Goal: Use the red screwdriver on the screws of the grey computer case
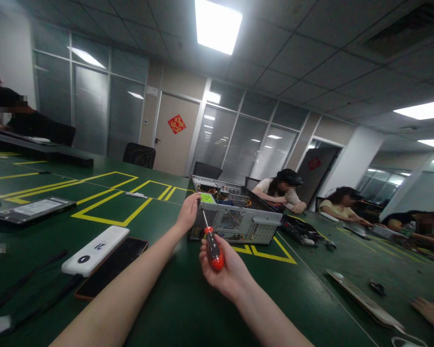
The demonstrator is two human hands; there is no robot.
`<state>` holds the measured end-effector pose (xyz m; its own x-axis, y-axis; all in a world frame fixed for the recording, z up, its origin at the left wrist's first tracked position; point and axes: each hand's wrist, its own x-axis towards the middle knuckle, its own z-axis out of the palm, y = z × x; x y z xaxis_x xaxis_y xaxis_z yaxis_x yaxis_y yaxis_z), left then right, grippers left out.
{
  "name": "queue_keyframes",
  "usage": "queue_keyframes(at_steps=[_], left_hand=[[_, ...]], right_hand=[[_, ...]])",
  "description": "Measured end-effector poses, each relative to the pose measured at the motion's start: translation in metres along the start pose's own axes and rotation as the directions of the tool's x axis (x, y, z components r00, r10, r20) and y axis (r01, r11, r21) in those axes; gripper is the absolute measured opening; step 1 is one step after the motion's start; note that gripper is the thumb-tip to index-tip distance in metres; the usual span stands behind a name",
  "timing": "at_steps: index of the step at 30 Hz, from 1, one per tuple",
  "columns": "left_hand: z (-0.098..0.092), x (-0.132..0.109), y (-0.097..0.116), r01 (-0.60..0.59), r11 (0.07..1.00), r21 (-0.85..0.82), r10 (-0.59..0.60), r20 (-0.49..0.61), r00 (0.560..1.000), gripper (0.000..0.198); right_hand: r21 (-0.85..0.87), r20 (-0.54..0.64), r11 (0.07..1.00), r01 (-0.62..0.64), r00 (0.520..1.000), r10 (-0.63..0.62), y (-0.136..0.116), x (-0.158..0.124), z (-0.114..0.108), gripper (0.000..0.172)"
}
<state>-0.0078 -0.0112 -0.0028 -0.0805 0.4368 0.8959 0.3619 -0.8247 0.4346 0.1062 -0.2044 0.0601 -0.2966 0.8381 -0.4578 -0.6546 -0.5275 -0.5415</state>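
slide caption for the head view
Right hand points a screwdriver at an open computer case; left hand at its corner.

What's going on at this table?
The person's right hand holds a red-and-black screwdriver, its thin metal shaft pointing up towards an open silver-and-black metal computer case. The left hand is at the case's upper left corner, near a bright yellow-green rectangular piece. Whether the tip touches a screw is too small to tell. The case sits on a dark green table.
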Motion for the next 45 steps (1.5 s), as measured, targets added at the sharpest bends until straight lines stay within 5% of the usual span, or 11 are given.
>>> queue_keyframes(at_steps=[7,15,25,32,37,45], left_hand=[[0.000,0.000,0.001,-0.005,1.000,0.009,0.005,0.002,1.000,0.036],[-0.001,0.000,0.001,-0.001,1.000,-0.003,0.001,0.004,1.000,0.037],[0.000,0.001,0.001,-0.007,1.000,0.015,0.007,0.001,1.000,0.036],[0.000,0.000,0.000,-0.017,1.000,0.008,0.017,0.006,1.000,0.037],[0.000,0.000,0.000,-0.009,1.000,0.011,0.009,0.006,1.000,0.036],[-0.001,-0.001,0.001,0.003,1.000,0.005,-0.003,0.014,1.000,0.037]], right_hand=[[0.151,0.100,0.986,-0.067,0.994,0.052,-0.004,0.003,-0.007,0.029],[0.035,-0.068,0.999,0.004,0.998,-0.001,0.003,0.004,-0.003,0.021],[0.172,0.082,0.983,-0.064,0.995,0.051,-0.003,0.008,-0.010,0.023],[0.048,-0.085,0.999,0.006,0.996,-0.002,0.001,0.002,0.000,0.016],[0.044,0.071,0.998,-0.045,0.997,0.042,-0.003,0.001,-0.004,0.030],[0.149,0.215,0.984,-0.103,0.974,0.069,-0.010,0.000,-0.008,0.022]])
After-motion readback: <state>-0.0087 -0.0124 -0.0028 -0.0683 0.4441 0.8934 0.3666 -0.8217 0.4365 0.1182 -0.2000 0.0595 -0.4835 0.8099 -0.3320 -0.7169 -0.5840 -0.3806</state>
